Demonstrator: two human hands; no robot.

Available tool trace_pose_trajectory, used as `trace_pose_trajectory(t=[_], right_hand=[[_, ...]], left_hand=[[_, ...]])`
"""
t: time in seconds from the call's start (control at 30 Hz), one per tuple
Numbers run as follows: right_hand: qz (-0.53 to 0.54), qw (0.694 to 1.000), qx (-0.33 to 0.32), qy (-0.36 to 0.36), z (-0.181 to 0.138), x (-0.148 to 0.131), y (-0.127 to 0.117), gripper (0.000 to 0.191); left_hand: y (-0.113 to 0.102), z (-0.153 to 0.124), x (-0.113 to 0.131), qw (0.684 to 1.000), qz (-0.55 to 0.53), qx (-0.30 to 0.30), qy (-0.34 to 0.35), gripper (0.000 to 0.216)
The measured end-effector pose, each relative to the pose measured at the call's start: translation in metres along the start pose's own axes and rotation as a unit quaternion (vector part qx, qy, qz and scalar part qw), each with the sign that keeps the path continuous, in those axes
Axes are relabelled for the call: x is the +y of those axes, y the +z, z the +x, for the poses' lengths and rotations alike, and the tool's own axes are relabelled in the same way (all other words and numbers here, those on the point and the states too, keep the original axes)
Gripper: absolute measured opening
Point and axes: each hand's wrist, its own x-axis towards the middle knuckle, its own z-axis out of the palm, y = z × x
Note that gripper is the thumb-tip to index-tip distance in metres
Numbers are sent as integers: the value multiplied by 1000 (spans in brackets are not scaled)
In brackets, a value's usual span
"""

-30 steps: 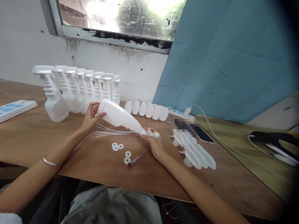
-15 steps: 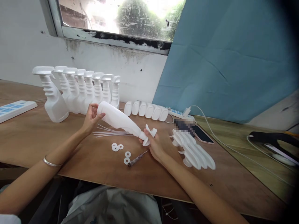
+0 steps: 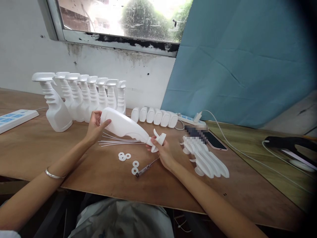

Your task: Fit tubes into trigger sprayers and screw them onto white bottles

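Note:
A white spray bottle (image 3: 123, 125) is held tilted above the table, base up to the left and neck down to the right. My left hand (image 3: 95, 125) grips it near the base, thumb in front. At the neck, my right hand (image 3: 163, 152) is closed around the white trigger sprayer head (image 3: 159, 141); some of its fingers are hidden behind it. Thin white tubes (image 3: 116, 143) lie on the table under the bottle. Several white ring washers (image 3: 122, 156) and a screwdriver (image 3: 146, 168) rest nearer to me.
Assembled spray bottles (image 3: 59, 112) stand in a row at the back left. White shells (image 3: 158, 117) line the back middle; long white sprayer parts (image 3: 210, 162) lie at right beside a phone (image 3: 216, 141). Power strips (image 3: 17, 119) and a white cable (image 3: 237, 153) are on the tabletop.
Both hands keep their grips on the bottle and sprayer head. The sprayer end has shifted up slightly, and the view has moved a little.

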Motion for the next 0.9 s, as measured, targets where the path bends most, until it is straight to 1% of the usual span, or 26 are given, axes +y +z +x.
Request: trace_pose_trajectory(t=[0.07,0.13,0.17,0.23,0.33,0.4,0.5,0.53,0.57,0.63,0.67,0.8,0.9], right_hand=[[-14,999,-3,-34,0,1,0,46],[-37,998,7,-54,0,1,0,47],[-42,998,13,-53,0,1,-1,43],[-38,999,19,-24,0,0,-1,34],[-17,1000,14,13,0,-1,-1,34],[-2,1000,4,0,1,1,-1,34],[-14,999,20,-44,1,3,0,48],[-24,998,28,-49,1,3,0,48],[-30,998,34,-45,1,3,1,44],[-25,999,35,-18,0,2,2,32],[-16,999,32,3,-1,1,3,29],[21,996,22,78,-1,-2,3,27],[45,993,17,112,-1,-3,3,26]], left_hand=[[0,0,0,1000,6,9,-11,44],[0,0,0,1000,8,14,-16,44],[0,0,0,1000,7,13,-17,43],[0,0,-2,1000,6,5,-12,42],[0,0,-4,1000,18,-5,-6,42],[0,-1,-6,999,38,0,-7,43],[-1,-2,-7,998,60,9,-13,43],[-1,-2,-7,998,62,10,-13,44],[-1,-2,-7,998,62,8,-11,44],[0,-2,-6,998,68,7,-2,44],[0,-3,-6,997,75,9,4,43],[2,-5,-4,995,95,15,36,40],[4,-9,2,991,103,16,81,41]])
